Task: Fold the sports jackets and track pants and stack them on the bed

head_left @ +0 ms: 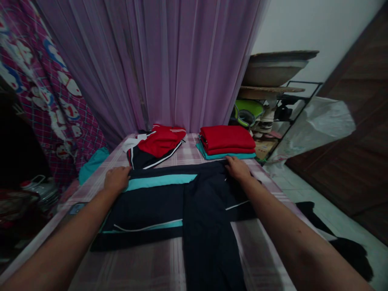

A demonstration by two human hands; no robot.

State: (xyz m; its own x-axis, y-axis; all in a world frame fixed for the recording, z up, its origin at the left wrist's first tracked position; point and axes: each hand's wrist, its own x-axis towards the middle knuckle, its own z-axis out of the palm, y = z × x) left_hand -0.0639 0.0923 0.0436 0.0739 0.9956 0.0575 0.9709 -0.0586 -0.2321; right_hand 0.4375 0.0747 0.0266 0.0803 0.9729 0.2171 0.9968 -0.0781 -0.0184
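A navy jacket (209, 206) with turquoise bands and thin white piping lies spread on the checked cloth, partly folded, one sleeve hanging down toward me. At its far left corner, my left hand (117, 178) is closed on the fabric edge. My right hand (238, 167) grips the far edge on the right side, fingers curled over it. Just beyond that hand sits a stack of folded red clothes (227, 139) on a turquoise folded garment (226, 156). Behind the jacket on the left is a crumpled red and navy garment (160, 141) with white stripes.
The checked cloth (157, 262) covers the surface under the clothes. A phone (77, 208) lies by my left forearm. Purple curtains (182, 60) hang behind. At right stand a rack (298, 109) with basins (275, 68) and a white plastic bag (329, 117); dark clothing (348, 250) lies on the floor.
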